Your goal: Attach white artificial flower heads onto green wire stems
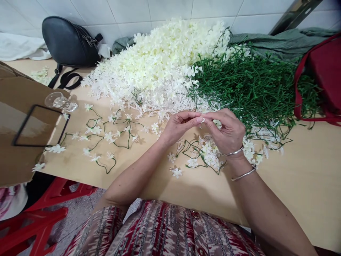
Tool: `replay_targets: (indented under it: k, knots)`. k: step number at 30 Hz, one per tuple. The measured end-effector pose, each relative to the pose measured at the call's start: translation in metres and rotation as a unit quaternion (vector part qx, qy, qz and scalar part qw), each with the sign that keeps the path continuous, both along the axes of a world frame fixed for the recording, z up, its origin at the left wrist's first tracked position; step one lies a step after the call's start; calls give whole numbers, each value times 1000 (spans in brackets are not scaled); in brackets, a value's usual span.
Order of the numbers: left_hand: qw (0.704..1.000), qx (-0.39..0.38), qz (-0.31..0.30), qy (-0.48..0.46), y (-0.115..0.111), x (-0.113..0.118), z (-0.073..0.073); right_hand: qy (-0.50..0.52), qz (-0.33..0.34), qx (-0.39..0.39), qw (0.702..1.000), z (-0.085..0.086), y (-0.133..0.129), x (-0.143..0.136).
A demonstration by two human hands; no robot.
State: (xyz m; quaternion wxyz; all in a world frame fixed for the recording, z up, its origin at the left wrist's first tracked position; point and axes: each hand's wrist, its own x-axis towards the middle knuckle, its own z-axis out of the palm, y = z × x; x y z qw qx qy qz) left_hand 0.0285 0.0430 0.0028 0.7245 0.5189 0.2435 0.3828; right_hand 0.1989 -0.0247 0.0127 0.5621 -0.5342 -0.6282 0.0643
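Both hands meet fingertip to fingertip above the table's middle. My left hand (pixel 179 126) pinches a small white flower (pixel 203 120) from the left, its thumb and index finger pressed together. From the right, my right hand (pixel 226 129) has its thumb and index finger closed on the same piece; a second white blossom (pixel 217 123) shows beneath its fingers. Below the hands lie loose white flowers (pixel 210 154) and green stems (pixel 188 147). Behind them rises a big heap of white petals (pixel 160 57), beside a pile of green stems (pixel 255 85).
Joined flower sprigs (pixel 109 137) are spread on the table (pixel 149 177) at the left. Further left are a clear glass (pixel 61 102), a cardboard box (pixel 23 124) and a black bag (pixel 70 42). A red bag (pixel 326 71) stands at the right, red stools (pixel 37 227) below.
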Motion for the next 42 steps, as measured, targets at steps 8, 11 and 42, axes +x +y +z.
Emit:
replay_targets:
  k: [8, 11, 42]
  knots:
    - [998, 14, 46, -32, -7, 3, 7, 162, 17, -45, 986, -5, 2, -9]
    - [999, 17, 41, -11, -6, 2, 9, 278, 65, -109, 952, -14, 5, -13]
    - [788, 419, -135, 430, 0, -29, 36, 255, -49, 14, 966, -24, 16, 17]
